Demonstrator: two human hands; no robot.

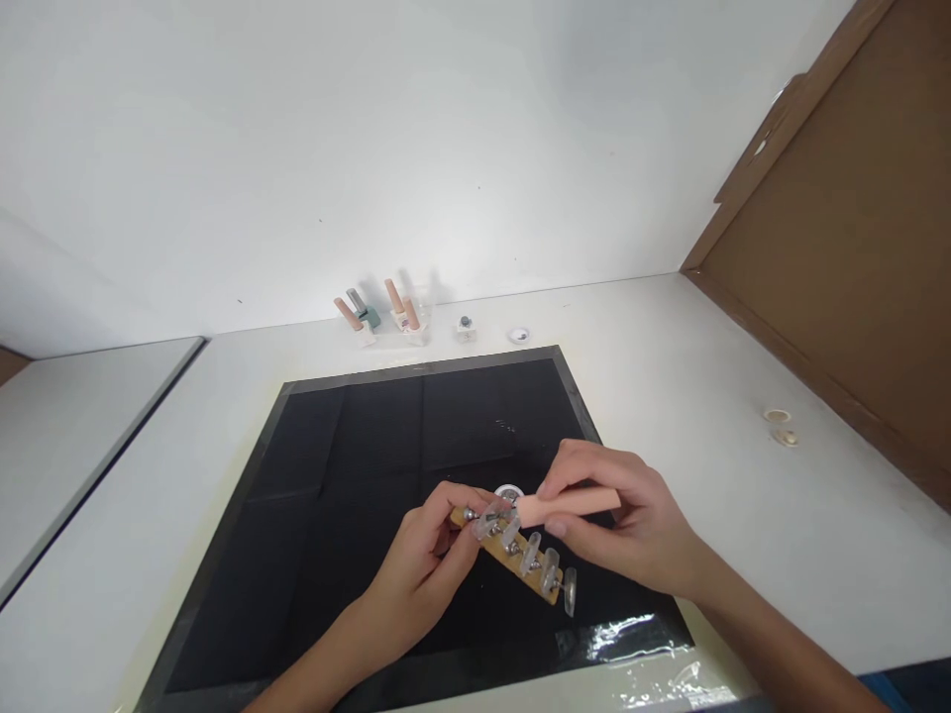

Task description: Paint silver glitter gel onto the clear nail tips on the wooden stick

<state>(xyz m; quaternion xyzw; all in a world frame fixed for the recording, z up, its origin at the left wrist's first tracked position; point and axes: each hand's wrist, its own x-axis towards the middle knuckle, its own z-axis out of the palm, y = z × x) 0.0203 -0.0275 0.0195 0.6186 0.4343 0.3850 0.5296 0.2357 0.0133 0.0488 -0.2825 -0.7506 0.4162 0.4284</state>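
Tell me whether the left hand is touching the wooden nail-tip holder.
Touching. The head view shows the left hand with its fingers closed around the near end of the wooden nail-tip holder.

A mat point(357, 465) lies on the desk point(669, 356), filling its middle. Over the mat's near right part, the left hand point(423, 574) sits at 7 o'clock from a nail-tip holder point(520, 555) and grips its left end. The right hand point(624, 525), at 3 o'clock from the holder, has a stick point(569, 505) whose left end meets the clear tips point(531, 553) standing on the holder. A small dish point(509, 492) rests on the mat just behind the holder, at 12 o'clock. Beyond the mat's far edge, at 12 o'clock, bottles point(382, 312) stand against the wall; a small jar point(466, 327) and a cap point(520, 336) lie to their right. Two small discs point(780, 426) lie on the desk at 2 o'clock, well apart from the mat.
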